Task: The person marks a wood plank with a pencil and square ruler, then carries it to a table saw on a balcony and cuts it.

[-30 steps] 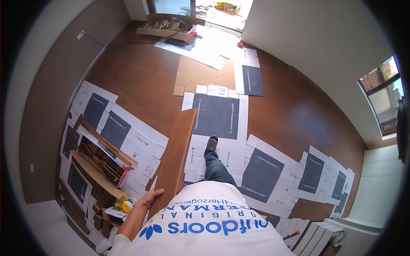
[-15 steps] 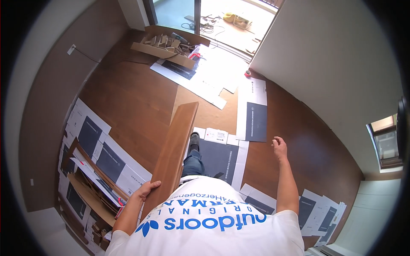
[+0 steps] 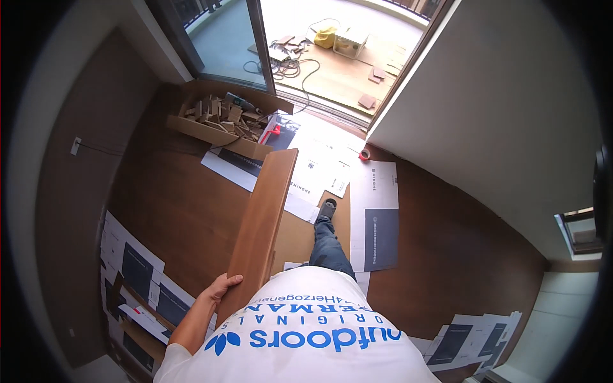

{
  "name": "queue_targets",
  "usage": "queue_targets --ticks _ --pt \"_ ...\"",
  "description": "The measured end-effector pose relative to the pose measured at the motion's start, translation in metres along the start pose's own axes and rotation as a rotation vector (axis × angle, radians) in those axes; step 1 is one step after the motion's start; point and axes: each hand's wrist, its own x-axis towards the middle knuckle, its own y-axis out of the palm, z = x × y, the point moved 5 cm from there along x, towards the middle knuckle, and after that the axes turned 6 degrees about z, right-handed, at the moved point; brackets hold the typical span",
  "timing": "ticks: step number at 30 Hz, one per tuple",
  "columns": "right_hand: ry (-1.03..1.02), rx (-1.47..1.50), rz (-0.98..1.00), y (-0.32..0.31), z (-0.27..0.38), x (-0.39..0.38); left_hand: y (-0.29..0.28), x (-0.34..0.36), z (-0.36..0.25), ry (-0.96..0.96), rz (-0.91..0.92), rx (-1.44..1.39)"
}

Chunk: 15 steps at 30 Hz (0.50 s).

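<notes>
A long brown wooden floorboard rises from beside my left hip and points ahead, toward the glass door. My left hand is closed around its left edge, thumb lying on the upper face. The board's near end is hidden by my arm and white shirt. My right hand and forearm are out of sight. My foot in a dark shoe is on the brown and white sheets to the right of the board.
A long cardboard box holds wood offcuts and a power tool by the glass door. Red tape lies near the right wall. Cardboard sheets cover parts of the brown floor. Outside are cables, a plastic bin and board pieces.
I have moved forward toward the door with the floorboard still in my left hand. My right hand, seen before at the right, has left the view.
</notes>
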Motion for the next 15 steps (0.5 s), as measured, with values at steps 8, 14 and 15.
queue_targets --ticks 8,14,15 --pt "-0.197 -0.102 -0.271 -0.291 0.24 0.286 0.083 0.11 -0.289 -0.134 -0.118 0.041" --pt "-0.577 0.019 -0.248 -0.472 0.62 0.382 0.088 0.217 -0.459 -0.153 -0.155 -0.041" --pt "-0.6 0.023 -0.254 -0.485 0.662 0.396 0.076 0.254 -0.484 -0.117 -0.105 -0.023"
